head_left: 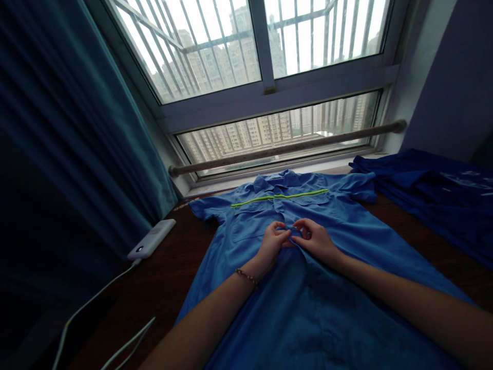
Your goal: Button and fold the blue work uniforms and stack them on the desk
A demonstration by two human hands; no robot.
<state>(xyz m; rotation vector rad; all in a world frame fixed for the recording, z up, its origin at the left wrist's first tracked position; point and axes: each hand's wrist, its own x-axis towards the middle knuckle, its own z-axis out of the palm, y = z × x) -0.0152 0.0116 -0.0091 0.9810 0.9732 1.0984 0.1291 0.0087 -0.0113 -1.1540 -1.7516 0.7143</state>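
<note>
A blue short-sleeved work shirt (362,226) lies spread out front side up, its collar toward the window and a yellow-green stripe across the chest. My left hand (274,240), with a beaded bracelet on the wrist, pinches the shirt's front opening near the middle. Close beside it, my right hand (313,239) grips the other edge of the same opening, thumb and forefinger pressed on the cloth. The fingertips of both hands nearly meet. Any button between them is too small to make out.
A dark wooden surface (162,267) lies under the shirt. To the left rest a white power bank (152,239) and its white cable (98,293), near a blue curtain (115,128). Darker blue clothing (431,190) lies at the right. A rail (285,150) crosses the window.
</note>
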